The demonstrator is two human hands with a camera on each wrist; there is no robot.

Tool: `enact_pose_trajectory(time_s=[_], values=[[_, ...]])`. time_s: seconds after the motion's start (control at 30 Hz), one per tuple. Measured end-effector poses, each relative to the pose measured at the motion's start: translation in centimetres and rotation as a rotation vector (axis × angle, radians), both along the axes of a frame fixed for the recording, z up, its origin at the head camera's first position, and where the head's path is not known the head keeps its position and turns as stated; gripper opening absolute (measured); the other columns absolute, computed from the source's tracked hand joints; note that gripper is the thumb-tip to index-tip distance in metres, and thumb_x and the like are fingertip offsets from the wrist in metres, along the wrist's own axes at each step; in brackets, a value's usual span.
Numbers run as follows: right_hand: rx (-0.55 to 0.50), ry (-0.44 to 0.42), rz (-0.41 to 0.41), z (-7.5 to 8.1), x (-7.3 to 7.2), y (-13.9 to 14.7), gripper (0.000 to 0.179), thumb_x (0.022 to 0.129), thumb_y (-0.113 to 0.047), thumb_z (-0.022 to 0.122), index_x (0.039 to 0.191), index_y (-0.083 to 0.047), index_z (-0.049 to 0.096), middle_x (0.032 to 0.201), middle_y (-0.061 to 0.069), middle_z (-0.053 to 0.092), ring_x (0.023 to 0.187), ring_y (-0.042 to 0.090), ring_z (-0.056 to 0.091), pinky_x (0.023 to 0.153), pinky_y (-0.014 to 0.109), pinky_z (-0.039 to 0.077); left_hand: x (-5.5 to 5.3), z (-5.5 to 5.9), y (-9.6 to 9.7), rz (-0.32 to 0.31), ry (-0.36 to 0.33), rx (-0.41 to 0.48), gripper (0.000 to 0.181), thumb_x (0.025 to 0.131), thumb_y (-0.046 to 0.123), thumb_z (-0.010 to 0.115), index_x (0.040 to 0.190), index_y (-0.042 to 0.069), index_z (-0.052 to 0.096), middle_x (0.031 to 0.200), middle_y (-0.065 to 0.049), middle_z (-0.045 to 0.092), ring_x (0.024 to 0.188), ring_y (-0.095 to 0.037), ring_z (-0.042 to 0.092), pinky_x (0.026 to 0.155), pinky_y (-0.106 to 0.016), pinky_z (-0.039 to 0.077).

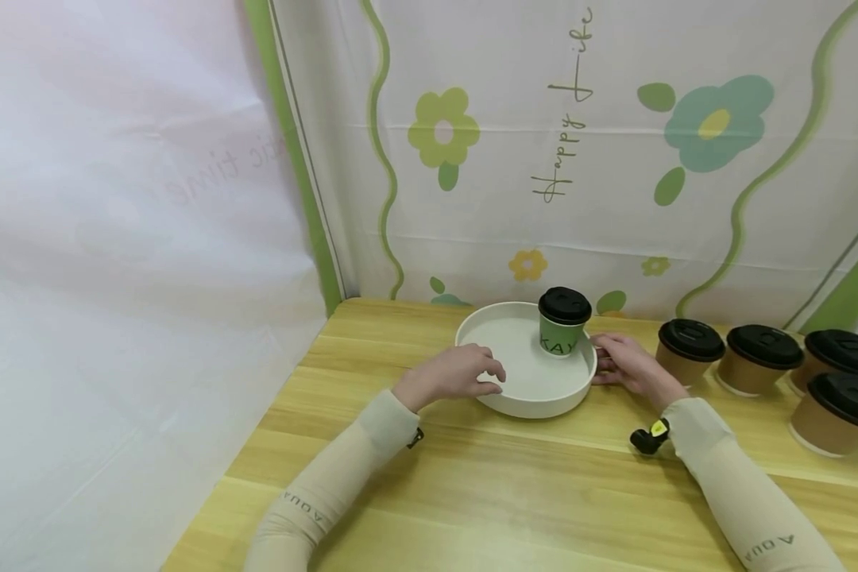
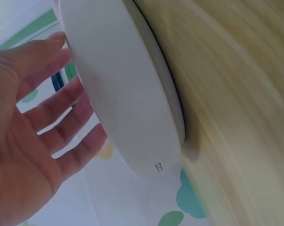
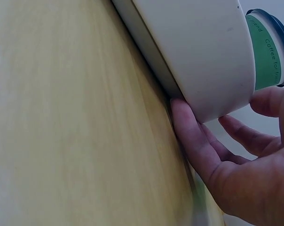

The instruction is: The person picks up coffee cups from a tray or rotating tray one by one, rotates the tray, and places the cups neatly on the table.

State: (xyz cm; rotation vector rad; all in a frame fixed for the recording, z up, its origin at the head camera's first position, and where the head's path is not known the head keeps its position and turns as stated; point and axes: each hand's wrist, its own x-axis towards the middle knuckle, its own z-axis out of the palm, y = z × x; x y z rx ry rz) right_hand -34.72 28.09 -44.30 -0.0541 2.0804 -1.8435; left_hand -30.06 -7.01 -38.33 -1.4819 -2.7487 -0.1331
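A round white tray (image 1: 529, 389) with a low wall lies on the wooden table. Inside it, toward the right, stands a green paper cup (image 1: 561, 337) with a black lid. At the tray's right side my right hand (image 1: 631, 365) holds the edge; in the right wrist view a finger reaches the bottom edge and the thumb is by the rim (image 3: 251, 70). My left hand (image 1: 459, 372) is at the left front rim, fingers spread and loosely bent, nothing gripped. In the left wrist view its fingers (image 2: 67, 127) are partly behind the tray wall.
Several brown paper cups with black lids, such as one brown cup (image 1: 686, 357), stand to the right of my right hand. A printed curtain (image 1: 500, 214) hangs behind the table (image 1: 472, 492), and white cloth (image 1: 143, 318) hangs at the left.
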Motion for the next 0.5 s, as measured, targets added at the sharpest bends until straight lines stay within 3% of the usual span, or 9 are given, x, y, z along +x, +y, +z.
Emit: enact_pose_trajectory(time_s=[0.23,0.5], values=[[-0.007,-0.008,-0.008,-0.01,-0.03,0.01,0.060,0.107,-0.029,0.036,0.152,0.007,0.018,0.097,0.002,0.067,0.086,0.013,0.069,0.079,0.038,0.060,0.31,-0.31,-0.27,0.002,0.033,-0.054,0.016,0.095,0.036,0.064,0.102,0.028,0.076,0.097,0.012,0.069,0.090,-0.008,0.060,0.081,-0.021,0.049],[-0.020,-0.015,-0.013,0.12,-0.01,0.00,0.054,0.108,-0.026,0.034,0.150,0.006,0.021,0.098,0.003,0.067,0.086,0.014,0.069,0.080,0.039,0.060,0.36,-0.56,-0.72,-0.002,0.080,-0.032,0.016,0.093,0.037,0.065,0.101,0.030,0.077,0.091,0.013,0.068,0.086,-0.008,0.056,0.077,-0.020,0.045]])
